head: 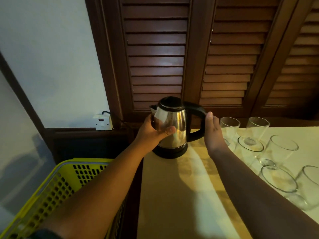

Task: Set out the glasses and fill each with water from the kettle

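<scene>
A steel kettle with a black lid, handle and base stands at the far left corner of the pale table. My left hand cups the kettle's body just under the spout. My right hand is against the black handle, thumb on its top; the fingers are hidden behind the hand. Several clear glasses stand upright to the right of the kettle, in rows that run toward me along the table's right side. They look empty.
A yellow perforated plastic basket sits left of the table, below its level. A white wall socket with a black cable is on the wall behind. Dark wooden louvred shutters rise just behind the table.
</scene>
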